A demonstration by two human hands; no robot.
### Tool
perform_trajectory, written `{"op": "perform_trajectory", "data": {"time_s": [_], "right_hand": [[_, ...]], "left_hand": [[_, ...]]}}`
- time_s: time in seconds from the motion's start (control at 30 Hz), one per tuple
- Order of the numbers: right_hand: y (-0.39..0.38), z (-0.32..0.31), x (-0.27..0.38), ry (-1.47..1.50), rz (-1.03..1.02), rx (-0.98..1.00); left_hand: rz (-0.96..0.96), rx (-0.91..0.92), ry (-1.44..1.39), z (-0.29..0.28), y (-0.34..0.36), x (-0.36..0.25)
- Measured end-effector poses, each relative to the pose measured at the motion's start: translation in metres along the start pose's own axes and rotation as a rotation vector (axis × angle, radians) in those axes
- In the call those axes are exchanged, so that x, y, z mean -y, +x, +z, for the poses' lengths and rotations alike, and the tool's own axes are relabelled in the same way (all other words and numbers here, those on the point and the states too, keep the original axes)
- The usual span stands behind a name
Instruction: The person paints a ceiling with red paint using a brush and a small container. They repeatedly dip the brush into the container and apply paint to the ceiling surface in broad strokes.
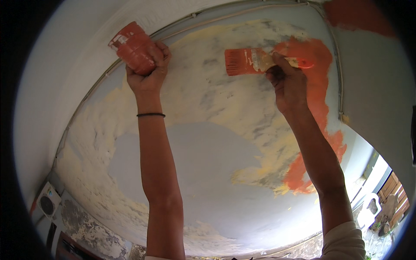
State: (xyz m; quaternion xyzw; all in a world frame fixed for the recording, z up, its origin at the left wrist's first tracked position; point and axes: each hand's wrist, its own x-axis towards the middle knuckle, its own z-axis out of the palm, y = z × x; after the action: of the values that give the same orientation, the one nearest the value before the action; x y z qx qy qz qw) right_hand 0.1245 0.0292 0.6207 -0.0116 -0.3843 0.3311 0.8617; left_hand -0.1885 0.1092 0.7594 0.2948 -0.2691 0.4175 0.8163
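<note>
My left hand [149, 76] is raised at the upper left, its fingers closed round a paint-smeared, orange-red container [135, 48]. The container is tilted, and its contents are hidden. At the upper right, my right hand [291, 86] grips the handle of a wide paintbrush [243, 62]. The brush lies level, its orange-coated bristles pointing left and its red handle end to the right. Behind both hands spreads a large patchy surface [195, 93] in pale yellow and grey. Fresh-looking orange paint [320, 82] covers an irregular strip along its right side, partly behind my right hand and forearm.
A cable or thin pipe [89, 94] runs along the surface's left and top edges, and another [339, 86] down its right. A fan unit [47, 200] and peeling wall [89, 225] show at lower left. A white plastic chair [369, 212] and wooden boards [392, 190] appear at lower right.
</note>
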Motion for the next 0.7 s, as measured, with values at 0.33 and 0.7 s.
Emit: {"op": "perform_trajectory", "data": {"time_s": [0.33, 0.7], "right_hand": [[-0.002, -0.010, -0.007, -0.003, 0.012, -0.026], [0.001, -0.010, -0.013, -0.017, -0.011, 0.011]], "left_hand": [[-0.098, -0.010, -0.089, 0.024, 0.001, -0.015], [0.117, 0.017, 0.166, 0.024, 0.017, -0.016]]}}
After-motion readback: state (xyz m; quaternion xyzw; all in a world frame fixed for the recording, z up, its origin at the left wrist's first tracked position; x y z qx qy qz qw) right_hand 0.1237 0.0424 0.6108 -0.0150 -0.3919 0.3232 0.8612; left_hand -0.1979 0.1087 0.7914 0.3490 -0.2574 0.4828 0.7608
